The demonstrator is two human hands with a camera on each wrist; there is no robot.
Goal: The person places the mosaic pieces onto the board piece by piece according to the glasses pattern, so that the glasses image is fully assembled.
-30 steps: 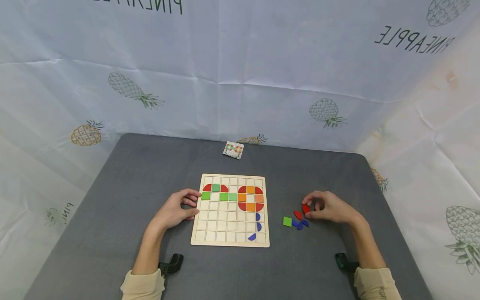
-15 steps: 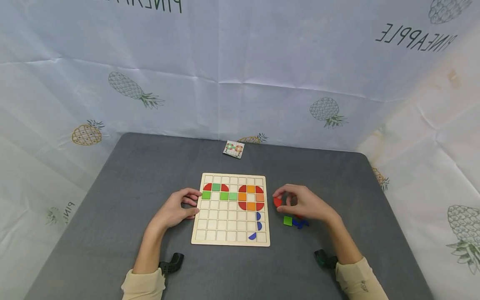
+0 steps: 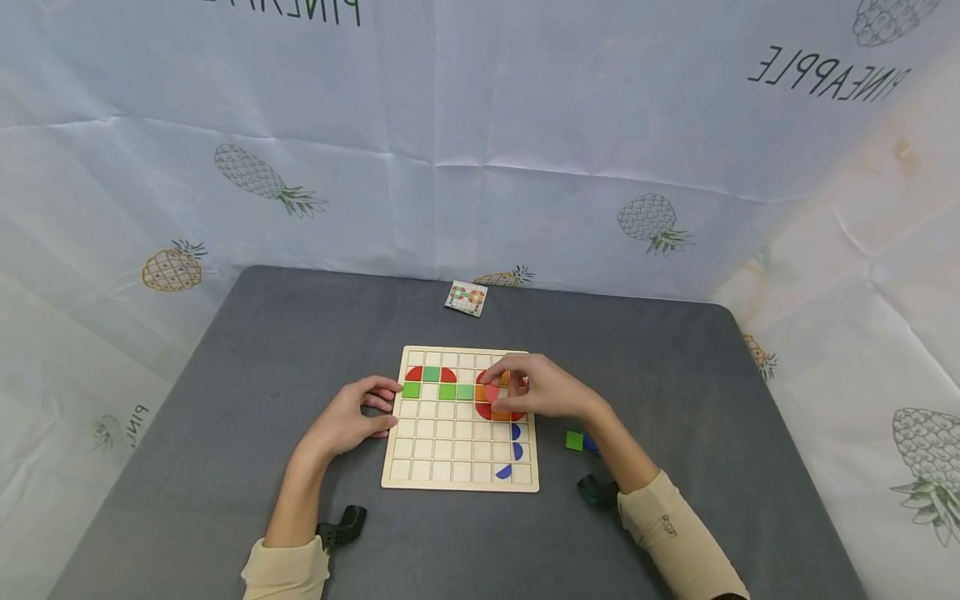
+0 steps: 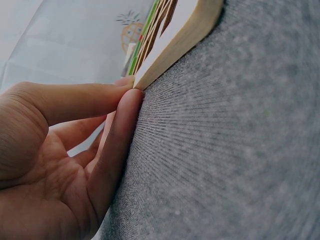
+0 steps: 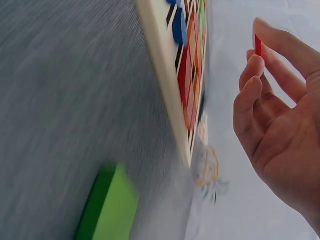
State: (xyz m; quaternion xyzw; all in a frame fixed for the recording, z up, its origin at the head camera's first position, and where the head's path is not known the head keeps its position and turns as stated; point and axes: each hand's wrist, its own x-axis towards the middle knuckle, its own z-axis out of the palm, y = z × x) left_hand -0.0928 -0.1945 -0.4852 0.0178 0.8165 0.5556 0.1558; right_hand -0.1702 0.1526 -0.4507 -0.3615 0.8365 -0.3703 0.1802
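A square wooden pattern board [image 3: 452, 451] with a grid of recesses lies in the middle of the table in the head view. Red, green, orange and blue pieces sit in some of its cells. My left hand [image 3: 348, 419] is at its left edge; in the left wrist view thumb and finger pinch the wooden rim [image 4: 172, 62]. Over the board's upper right my right hand [image 3: 551, 387] holds a red curved piece [image 5: 258, 46] between thumb and fingertips, hiding part of the red and orange pattern. The right wrist view shows that piece edge-on, raised clear of the board.
A green square tile [image 3: 574, 441] and a blue piece [image 3: 590, 444] lie right of the board, partly behind my right forearm. A small pattern card [image 3: 467, 298] is at the table's far edge. Pineapple-printed cloth [image 3: 450, 217] hangs behind.
My right hand has carried the red piece from the loose pieces on the right leftward to above the board. The left hand stays at the board's left edge.
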